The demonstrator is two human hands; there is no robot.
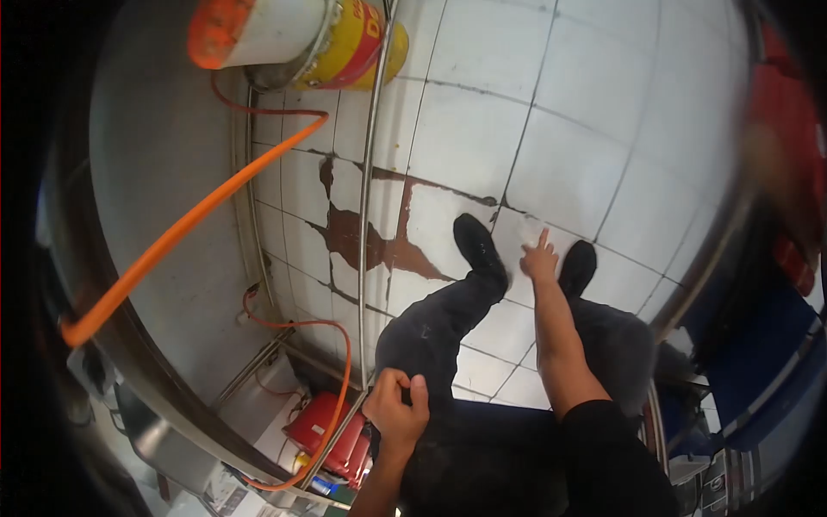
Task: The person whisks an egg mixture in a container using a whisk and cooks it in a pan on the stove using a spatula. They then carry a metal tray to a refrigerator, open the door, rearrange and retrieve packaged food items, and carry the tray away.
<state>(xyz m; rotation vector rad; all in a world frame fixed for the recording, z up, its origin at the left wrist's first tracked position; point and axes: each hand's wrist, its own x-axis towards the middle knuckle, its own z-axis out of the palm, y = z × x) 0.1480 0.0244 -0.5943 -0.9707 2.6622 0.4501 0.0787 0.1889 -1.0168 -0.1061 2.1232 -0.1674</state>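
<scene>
My right hand (pixel 541 260) reaches down over the white floor tiles (pixel 560 146), with its index finger stretched out and the other fingers partly bent. Nothing shows in it. It is between my two dark shoes, the left shoe (pixel 476 243) and the right shoe (pixel 579 267). Over my left knee, my left hand (pixel 399 412) is loosely curled, thumb raised, with no object visible in it. Its fingers are beside a thin metal bar (pixel 366 198); whether they touch it I cannot tell.
Brown patches (pixel 353 237) show where the tiles are broken. An orange hose (pixel 198 211) crosses the left side. A yellow and red bucket (pixel 357 43) stands at the top, beside a white container (pixel 276 33). A red case (pixel 327 431) is at lower left, and blue seats (pixel 762 370) are at right.
</scene>
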